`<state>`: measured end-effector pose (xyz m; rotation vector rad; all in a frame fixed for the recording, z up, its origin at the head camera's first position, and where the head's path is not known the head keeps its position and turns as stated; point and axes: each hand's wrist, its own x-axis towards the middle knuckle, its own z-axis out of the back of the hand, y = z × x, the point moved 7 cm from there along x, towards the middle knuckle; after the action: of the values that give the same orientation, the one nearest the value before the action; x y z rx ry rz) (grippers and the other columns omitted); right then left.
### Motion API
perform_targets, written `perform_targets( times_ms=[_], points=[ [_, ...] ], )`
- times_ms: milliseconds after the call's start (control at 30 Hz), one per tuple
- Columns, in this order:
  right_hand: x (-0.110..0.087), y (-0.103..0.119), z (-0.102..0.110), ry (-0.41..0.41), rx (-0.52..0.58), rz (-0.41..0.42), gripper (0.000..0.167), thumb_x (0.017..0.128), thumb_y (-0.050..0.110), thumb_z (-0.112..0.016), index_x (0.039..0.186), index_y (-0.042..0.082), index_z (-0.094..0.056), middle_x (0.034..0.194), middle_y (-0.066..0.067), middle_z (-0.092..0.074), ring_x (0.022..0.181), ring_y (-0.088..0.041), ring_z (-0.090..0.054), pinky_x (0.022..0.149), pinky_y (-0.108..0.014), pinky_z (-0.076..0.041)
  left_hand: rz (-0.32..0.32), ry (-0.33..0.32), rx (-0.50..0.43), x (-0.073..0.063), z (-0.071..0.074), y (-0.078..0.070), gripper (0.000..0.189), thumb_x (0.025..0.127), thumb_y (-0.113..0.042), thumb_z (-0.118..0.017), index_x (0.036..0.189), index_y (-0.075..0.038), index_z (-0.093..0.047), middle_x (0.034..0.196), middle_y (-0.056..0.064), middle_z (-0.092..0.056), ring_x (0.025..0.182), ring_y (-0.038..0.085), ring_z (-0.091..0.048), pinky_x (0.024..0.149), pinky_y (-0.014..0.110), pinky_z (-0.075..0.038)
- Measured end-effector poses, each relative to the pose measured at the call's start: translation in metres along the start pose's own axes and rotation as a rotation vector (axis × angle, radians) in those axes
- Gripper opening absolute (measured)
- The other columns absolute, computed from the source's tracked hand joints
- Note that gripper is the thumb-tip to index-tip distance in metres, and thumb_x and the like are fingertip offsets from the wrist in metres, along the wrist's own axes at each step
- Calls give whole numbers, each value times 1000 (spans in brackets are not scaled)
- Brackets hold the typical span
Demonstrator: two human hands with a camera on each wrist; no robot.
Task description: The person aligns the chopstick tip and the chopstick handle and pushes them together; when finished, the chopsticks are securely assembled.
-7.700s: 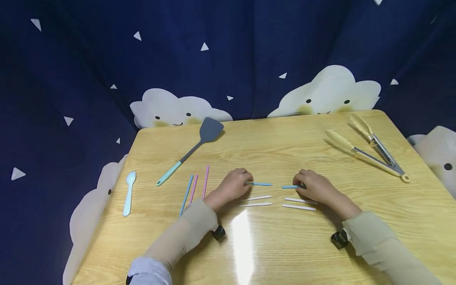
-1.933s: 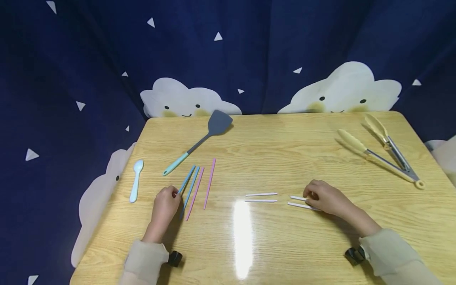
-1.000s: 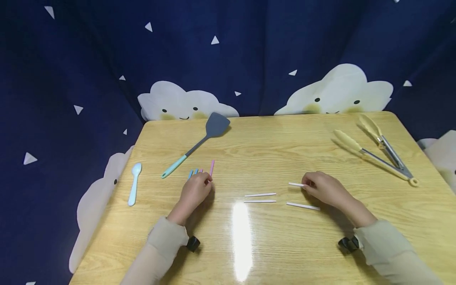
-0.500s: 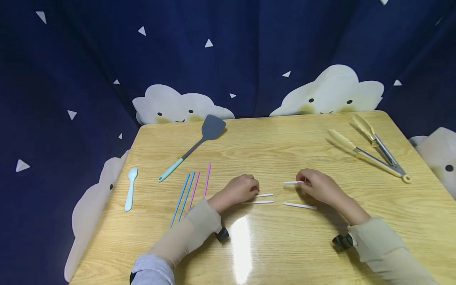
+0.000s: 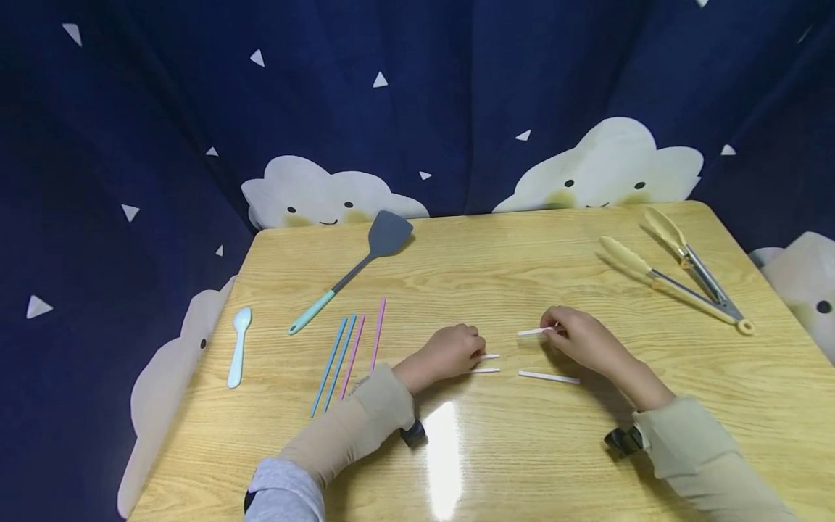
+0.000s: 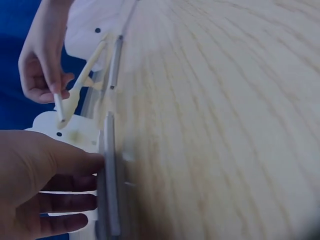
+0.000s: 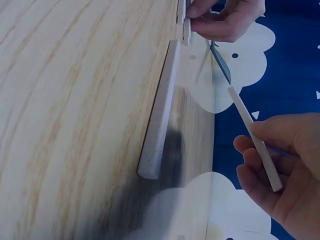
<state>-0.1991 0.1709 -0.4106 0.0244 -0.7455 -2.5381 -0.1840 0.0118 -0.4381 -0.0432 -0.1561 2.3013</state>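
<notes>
My right hand point(image 5: 583, 341) holds a short white chopstick section point(image 7: 260, 145) between thumb and fingers, raised off the table and pointing left. My left hand point(image 5: 450, 351) pinches the farther of two short white chopstick sections point(image 6: 101, 185) lying side by side. The nearer one point(image 5: 485, 370) lies just below the fingers, its right end narrowed to a peg. A fourth white section point(image 5: 549, 377) rests on the table below my right hand. Two long blue chopsticks point(image 5: 329, 366) and two long pink chopsticks point(image 5: 378, 333) lie left of my left hand, partly behind the sleeve.
A dark spatula point(image 5: 388, 233) with a mint handle lies at the back left. A pale blue spoon point(image 5: 238, 348) is near the left edge of the wooden table point(image 5: 522, 464). Spread tongs point(image 5: 691, 293) lie at the back right, before a dark blue curtain point(image 5: 457, 94).
Earlier both hands held short blue sections; a second long blue chopstick now lies at left. The right hand has picked up a white section; the left has come back to the white pair.
</notes>
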Motion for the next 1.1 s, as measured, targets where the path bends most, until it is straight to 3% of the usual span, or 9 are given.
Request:
perform_targets(
  times_ms=[133, 333, 533, 800, 967, 1100],
  points=[
    [0, 2, 3, -13, 5, -4, 4, 84, 6, -60, 86, 3, -58, 76, -3, -60, 72, -19, -59, 62, -35, -48, -36, -56, 75, 1, 1, -3, 11, 86, -19, -59, 81, -14, -67, 74, -4, -59, 62, 6, -52, 57, 17, -43],
    [1, 10, 11, -40, 39, 1, 4, 85, 5, -58, 89, 4, -58, 79, -3, -60, 69, -15, -55, 60, -32, -46, 44, -83, -22, 0, 15, 6, 7, 86, -16, -58, 81, -11, -62, 72, -4, -58, 57, 3, -48, 51, 14, -39],
    [2, 24, 26, -74, 73, 19, 7, 86, 4, -57, 93, 5, -60, 86, -6, -61, 74, -15, -55, 62, -32, -47, 70, -176, -117, -6, 47, 10, 7, 86, -12, -57, 79, -11, -59, 69, -4, -56, 55, 4, -44, 49, 14, -36],
    [3, 53, 47, -180, 59, 162, 10, 80, 0, -63, 88, 7, -63, 82, -1, -60, 63, -6, -48, 54, -24, -44, 22, -332, -126, -16, 93, 7, 5, 86, -15, -61, 88, -13, -65, 80, -3, -61, 69, 6, -55, 57, 16, -43],
    [4, 62, 55, -210, 68, 173, 12, 79, 0, -65, 86, 9, -64, 80, 2, -60, 65, -6, -51, 56, -24, -46, 10, -448, -146, -24, 117, 5, 6, 84, -16, -63, 88, -14, -67, 82, -4, -62, 73, 7, -56, 62, 17, -44],
    [4, 67, 60, -218, 53, 187, 12, 79, 1, -65, 86, 10, -64, 78, 3, -58, 61, -4, -46, 52, -22, -42, -13, -536, -151, -30, 133, 1, 5, 82, -13, -65, 86, -12, -67, 81, -3, -62, 75, 9, -56, 64, 19, -44]
  ],
)
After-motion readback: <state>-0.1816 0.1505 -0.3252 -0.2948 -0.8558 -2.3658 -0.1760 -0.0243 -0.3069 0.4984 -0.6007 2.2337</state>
